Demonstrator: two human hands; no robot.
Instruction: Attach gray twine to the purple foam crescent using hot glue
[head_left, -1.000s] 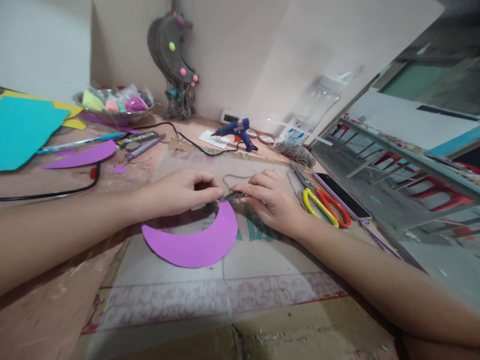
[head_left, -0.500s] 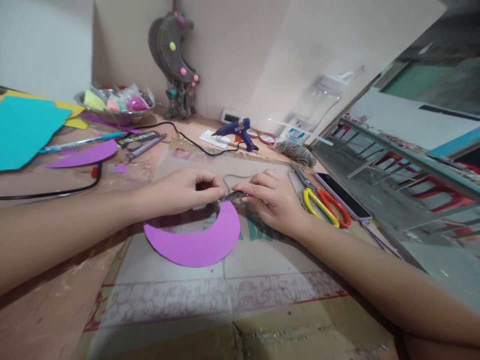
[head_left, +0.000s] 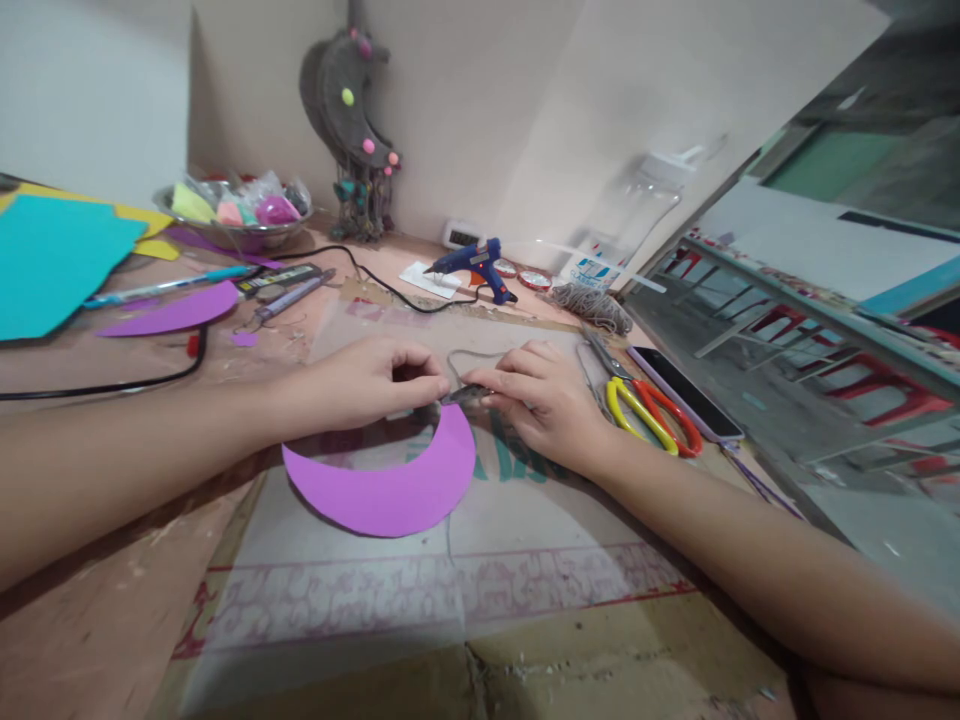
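Note:
A purple foam or card crescent (head_left: pixel 382 492) lies tilted below my hands, its upper right tip at my left fingertips. My left hand (head_left: pixel 367 380) is closed in a pinch at that tip. Opposite it, my right hand (head_left: pixel 547 405) pinches grey yarn (head_left: pixel 472 355), which loops behind the fingers. A short dark grey piece (head_left: pixel 466 393) bridges the two sets of fingertips; whether it is bunched yarn is unclear. The crescent's left tip is near my left wrist.
A blue glue gun (head_left: pixel 472 262) stands behind my hands. To the right lie a grey yarn ball (head_left: pixel 592 308), scissors (head_left: pixel 645 410) and a phone (head_left: pixel 686 395). A grey crescent ornament (head_left: pixel 337 100) hangs at the back, beside a metal bowl (head_left: pixel 247 235). Teal sheets (head_left: pixel 60 265) lie left.
The purple crescent has shifted very slightly left. Both hands keep nearly the same place and the same pinch.

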